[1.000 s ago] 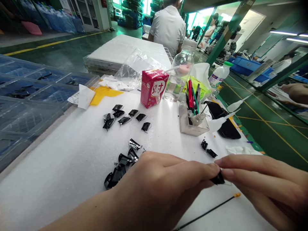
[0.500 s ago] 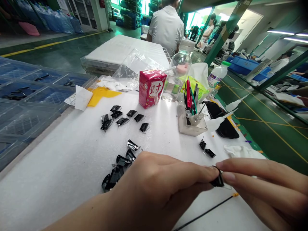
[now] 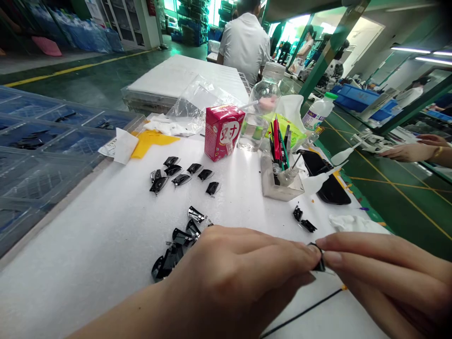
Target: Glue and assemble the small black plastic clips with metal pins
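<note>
Your left hand [image 3: 233,268] and right hand [image 3: 391,278] grip a small black part [image 3: 319,264] between closed fingertips at lower right, over the white foam bench top [image 3: 88,235], with a blue-tinted plastic tray [image 3: 45,136] at upper left and a seated co-worker [image 3: 245,47] at top centre.

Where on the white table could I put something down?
The white sheet shows most between the blue tray and the black pieces. A smaller patch lies between those pieces and the pen holder. It's crowded near the juice box and around the left hand and right hand.
</note>
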Demonstrator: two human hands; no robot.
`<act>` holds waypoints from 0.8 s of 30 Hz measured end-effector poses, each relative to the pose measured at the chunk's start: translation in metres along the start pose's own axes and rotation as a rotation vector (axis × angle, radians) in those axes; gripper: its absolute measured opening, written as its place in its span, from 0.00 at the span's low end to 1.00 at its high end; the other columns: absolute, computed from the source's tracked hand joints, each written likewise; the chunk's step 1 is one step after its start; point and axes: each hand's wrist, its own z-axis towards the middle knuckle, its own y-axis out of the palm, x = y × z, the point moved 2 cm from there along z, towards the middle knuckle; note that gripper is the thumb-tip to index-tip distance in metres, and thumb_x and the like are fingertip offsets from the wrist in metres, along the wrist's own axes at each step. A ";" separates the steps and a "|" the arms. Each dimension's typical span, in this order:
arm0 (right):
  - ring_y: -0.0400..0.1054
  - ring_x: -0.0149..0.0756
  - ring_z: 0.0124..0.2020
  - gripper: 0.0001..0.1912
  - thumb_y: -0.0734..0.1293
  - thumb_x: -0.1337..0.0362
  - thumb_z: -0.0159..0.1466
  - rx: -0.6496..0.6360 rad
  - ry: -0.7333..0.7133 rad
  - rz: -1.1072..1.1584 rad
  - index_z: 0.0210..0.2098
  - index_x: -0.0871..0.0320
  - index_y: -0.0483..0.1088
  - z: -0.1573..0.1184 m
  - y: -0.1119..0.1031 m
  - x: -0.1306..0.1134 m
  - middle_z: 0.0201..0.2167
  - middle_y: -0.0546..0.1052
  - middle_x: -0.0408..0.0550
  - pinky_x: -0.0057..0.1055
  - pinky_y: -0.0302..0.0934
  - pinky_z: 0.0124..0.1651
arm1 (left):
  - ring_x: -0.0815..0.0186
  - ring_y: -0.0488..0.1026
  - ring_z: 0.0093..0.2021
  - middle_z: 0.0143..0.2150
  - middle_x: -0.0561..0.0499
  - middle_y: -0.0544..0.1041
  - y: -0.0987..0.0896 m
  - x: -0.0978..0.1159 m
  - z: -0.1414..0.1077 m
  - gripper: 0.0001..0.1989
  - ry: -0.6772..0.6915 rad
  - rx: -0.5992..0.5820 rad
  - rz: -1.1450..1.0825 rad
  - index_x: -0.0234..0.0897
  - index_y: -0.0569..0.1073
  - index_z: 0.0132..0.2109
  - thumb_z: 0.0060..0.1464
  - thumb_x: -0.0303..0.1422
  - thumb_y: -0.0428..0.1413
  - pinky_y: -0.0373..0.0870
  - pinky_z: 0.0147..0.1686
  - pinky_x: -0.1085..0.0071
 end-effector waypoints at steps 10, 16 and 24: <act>0.75 0.36 0.39 0.07 0.63 0.64 0.73 -0.190 0.072 0.334 0.50 0.48 0.67 0.047 0.013 -0.022 0.42 0.75 0.46 0.29 0.73 0.39 | 0.66 0.83 0.35 0.36 0.48 0.85 -0.001 0.005 0.000 0.04 -0.124 0.079 0.011 0.34 0.79 0.40 0.59 0.22 0.62 0.81 0.38 0.77; 0.73 0.34 0.38 0.10 0.58 0.72 0.73 -0.176 0.000 0.376 0.50 0.52 0.64 0.051 0.020 -0.027 0.39 0.75 0.46 0.27 0.70 0.38 | 0.67 0.81 0.32 0.33 0.49 0.84 0.004 0.004 -0.003 0.04 -0.099 0.101 0.067 0.34 0.79 0.39 0.58 0.22 0.63 0.79 0.33 0.77; 0.69 0.28 0.34 0.08 0.57 0.72 0.74 -0.152 0.064 0.470 0.42 0.52 0.63 0.055 0.026 -0.031 0.35 0.73 0.42 0.22 0.64 0.35 | 0.68 0.80 0.28 0.31 0.52 0.83 0.007 0.009 -0.006 0.06 -0.138 0.147 0.189 0.36 0.77 0.39 0.55 0.24 0.65 0.74 0.28 0.77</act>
